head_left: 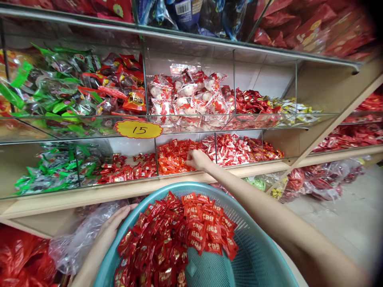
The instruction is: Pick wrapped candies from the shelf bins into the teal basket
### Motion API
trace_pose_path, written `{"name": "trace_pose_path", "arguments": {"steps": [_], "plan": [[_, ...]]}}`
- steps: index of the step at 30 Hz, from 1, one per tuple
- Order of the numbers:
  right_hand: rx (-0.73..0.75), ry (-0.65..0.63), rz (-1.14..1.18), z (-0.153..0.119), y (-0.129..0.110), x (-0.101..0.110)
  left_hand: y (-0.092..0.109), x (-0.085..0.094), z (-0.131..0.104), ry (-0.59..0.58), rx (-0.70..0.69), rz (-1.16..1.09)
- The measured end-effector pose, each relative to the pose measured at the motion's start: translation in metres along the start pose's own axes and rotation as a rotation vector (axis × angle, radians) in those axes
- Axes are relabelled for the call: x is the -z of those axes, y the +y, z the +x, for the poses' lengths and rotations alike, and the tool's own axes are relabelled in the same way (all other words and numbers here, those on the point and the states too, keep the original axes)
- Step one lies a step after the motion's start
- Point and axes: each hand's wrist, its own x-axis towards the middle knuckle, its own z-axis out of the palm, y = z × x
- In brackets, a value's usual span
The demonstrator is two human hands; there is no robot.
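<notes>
My left hand (115, 221) grips the left rim of a teal plastic basket (254, 223), its fingertips partly hidden by the rim. Inside the basket lie dark red wrapped candies (158, 235) on the left and brighter red candy packets (206, 223) toward the right. Over the lower shelf, my right hand (199, 160) reaches into a compartment of orange-red candy packets (172, 157). Its fingers are curled closed at the pile; whatever they hold is hidden.
Glass dividers (156, 157) split the shelves into candy compartments. A yellow price tag (139, 129) marked 15 hangs on the upper shelf's front. Beneath the wooden shelf edge (89, 195) are plastic bags (80, 235). Tiled floor (344, 215) shows at right.
</notes>
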Motion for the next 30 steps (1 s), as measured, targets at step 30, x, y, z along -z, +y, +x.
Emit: {"name": "trace_pose_path", "arguments": {"steps": [30], "plan": [[-0.005, 0.084, 1.484, -0.061, 0.012, 0.002, 0.001, 0.008, 0.0, -0.112, -0.086, 0.073]]}}
